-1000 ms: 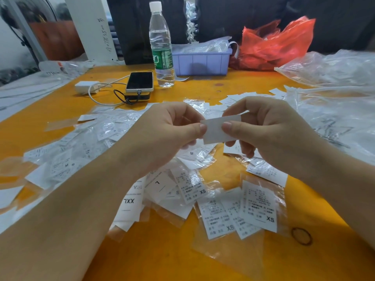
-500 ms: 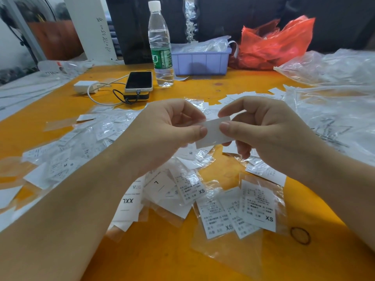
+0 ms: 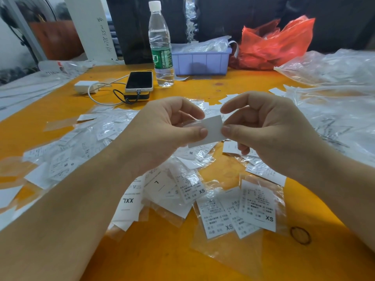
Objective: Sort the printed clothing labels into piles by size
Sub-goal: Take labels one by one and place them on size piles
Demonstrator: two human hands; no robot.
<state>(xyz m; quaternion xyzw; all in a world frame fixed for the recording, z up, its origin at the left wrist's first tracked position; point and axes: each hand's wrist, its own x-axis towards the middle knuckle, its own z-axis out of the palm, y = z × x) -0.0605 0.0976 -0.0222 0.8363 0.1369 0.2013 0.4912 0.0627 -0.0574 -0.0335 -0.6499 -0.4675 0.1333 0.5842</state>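
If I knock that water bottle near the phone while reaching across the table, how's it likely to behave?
The water bottle is tall and narrow and stands upright, so it would probably tip rather than slide. It looks nearly full, so likely heavy for its size. Being round, it may roll toward the phone; the cap appears on, so spilling seems unlikely.

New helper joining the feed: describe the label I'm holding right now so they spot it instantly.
Start at the water bottle at the back of the orange table and come straight toward the camera to the two hands. The label is the white slip pinched between left hand and right hand, raised off the table, its visible face blank, unlike the printed ones below.
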